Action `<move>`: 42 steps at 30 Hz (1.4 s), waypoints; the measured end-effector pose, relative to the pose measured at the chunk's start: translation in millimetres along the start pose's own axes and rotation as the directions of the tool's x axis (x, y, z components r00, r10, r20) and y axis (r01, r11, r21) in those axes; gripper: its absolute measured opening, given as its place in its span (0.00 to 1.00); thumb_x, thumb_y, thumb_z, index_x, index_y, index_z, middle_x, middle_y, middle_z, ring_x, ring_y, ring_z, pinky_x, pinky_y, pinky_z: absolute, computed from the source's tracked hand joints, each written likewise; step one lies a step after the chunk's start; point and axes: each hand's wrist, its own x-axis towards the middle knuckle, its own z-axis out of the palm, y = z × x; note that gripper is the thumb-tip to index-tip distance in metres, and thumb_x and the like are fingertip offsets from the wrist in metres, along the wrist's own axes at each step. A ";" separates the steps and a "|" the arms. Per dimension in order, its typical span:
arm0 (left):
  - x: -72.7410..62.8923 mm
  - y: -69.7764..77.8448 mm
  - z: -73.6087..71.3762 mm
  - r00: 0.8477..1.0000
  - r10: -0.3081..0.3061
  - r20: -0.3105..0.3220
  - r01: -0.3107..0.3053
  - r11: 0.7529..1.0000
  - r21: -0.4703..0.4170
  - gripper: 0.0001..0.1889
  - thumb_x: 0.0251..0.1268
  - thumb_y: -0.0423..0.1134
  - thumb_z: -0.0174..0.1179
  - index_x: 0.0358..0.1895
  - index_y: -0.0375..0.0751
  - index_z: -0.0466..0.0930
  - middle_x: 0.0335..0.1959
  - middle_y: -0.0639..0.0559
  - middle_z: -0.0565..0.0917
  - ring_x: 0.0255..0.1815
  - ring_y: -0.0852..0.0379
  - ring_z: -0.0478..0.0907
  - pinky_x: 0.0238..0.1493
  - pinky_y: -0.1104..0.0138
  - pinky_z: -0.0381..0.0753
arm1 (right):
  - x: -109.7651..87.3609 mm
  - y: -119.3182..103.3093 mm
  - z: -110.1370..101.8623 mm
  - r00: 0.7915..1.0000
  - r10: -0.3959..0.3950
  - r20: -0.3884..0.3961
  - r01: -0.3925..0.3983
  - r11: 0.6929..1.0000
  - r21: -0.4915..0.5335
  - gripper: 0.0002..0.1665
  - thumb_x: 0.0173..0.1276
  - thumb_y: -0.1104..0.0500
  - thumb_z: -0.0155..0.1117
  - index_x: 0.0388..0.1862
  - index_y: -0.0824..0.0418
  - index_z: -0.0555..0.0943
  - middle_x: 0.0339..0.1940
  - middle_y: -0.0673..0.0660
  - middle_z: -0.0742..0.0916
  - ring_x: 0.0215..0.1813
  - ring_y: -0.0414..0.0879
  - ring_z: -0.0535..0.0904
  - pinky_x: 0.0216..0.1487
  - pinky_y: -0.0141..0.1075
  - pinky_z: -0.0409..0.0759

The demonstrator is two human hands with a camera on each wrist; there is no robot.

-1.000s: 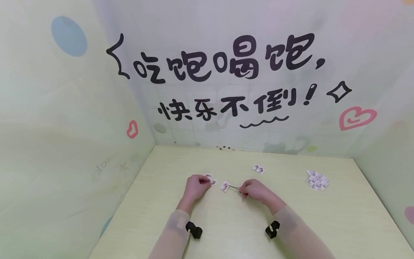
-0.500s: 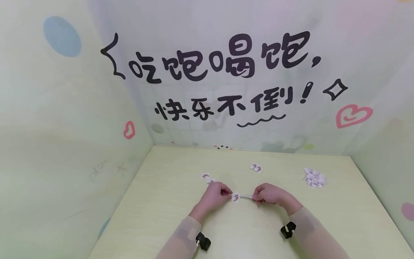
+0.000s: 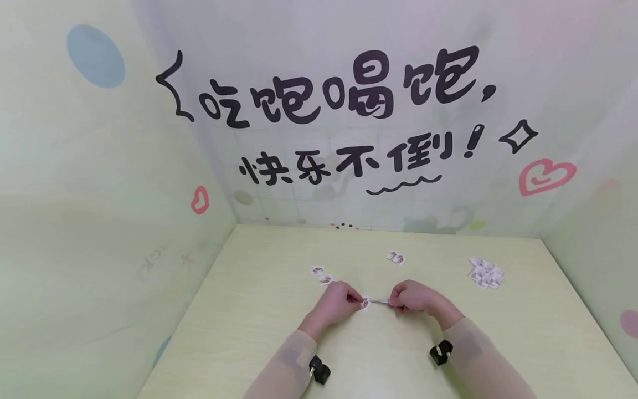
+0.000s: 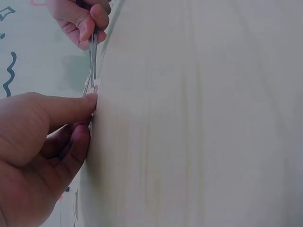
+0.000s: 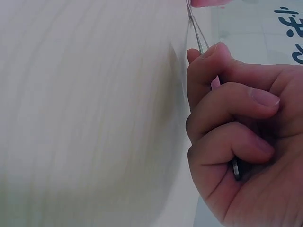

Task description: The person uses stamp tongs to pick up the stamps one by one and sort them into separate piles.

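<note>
My right hand (image 3: 417, 296) grips a pair of metal tweezers (image 4: 93, 59), its fingers curled round the handle. The tweezer tips point left and meet the right edge of a small white printed paper piece (image 3: 366, 303) with a reddish picture. On the opposite edge, my left hand (image 3: 335, 302) pinches this piece between thumb and fingertips, covering part of it. In the right wrist view the tweezers (image 5: 196, 28) lead up from the curled fingers towards the left fingertips. Both hands are low over the pale table (image 3: 259, 310).
Two similar paper pieces (image 3: 317, 270) lie just beyond the left hand, corner to corner. Farther back is another printed piece (image 3: 396, 257) with two pictures. A heap of several pieces (image 3: 485, 273) lies at the right. Printed walls (image 3: 319, 210) enclose the table's back and sides.
Both hands have moved right and nearer the body, the tweezers carrying the paper piece along. My left hand has left the two pieces on the table and now pinches the piece at the tweezers.
</note>
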 end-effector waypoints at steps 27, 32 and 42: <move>-0.5 11.1 9.4 0.998 -0.023 -0.061 0.019 0.998 -0.063 0.02 0.63 0.29 0.75 0.36 0.40 0.93 0.28 0.59 0.87 0.28 0.66 0.79 0.35 0.71 0.82 | -5.3 4.1 8.8 0.995 -0.100 -0.016 0.099 0.995 -0.021 0.08 0.74 0.65 0.64 0.31 0.64 0.81 0.21 0.54 0.83 0.29 0.46 0.72 0.38 0.39 0.68; 2.6 15.9 12.7 0.999 -0.031 -0.035 0.030 0.999 -0.031 0.03 0.60 0.30 0.77 0.35 0.39 0.93 0.27 0.59 0.88 0.27 0.68 0.80 0.35 0.72 0.82 | -3.5 5.3 6.1 0.997 -0.072 -0.005 0.072 0.996 -0.057 0.08 0.72 0.65 0.64 0.30 0.61 0.81 0.21 0.51 0.82 0.28 0.44 0.71 0.37 0.37 0.68; 1.9 19.6 13.0 0.997 -0.066 -0.045 0.063 0.996 -0.068 0.04 0.59 0.29 0.78 0.35 0.38 0.92 0.27 0.58 0.88 0.27 0.66 0.80 0.34 0.71 0.83 | -14.2 -0.1 8.0 1.000 0.002 -0.006 -0.002 1.000 -0.022 0.14 0.76 0.59 0.67 0.29 0.63 0.81 0.22 0.52 0.83 0.29 0.45 0.70 0.36 0.38 0.67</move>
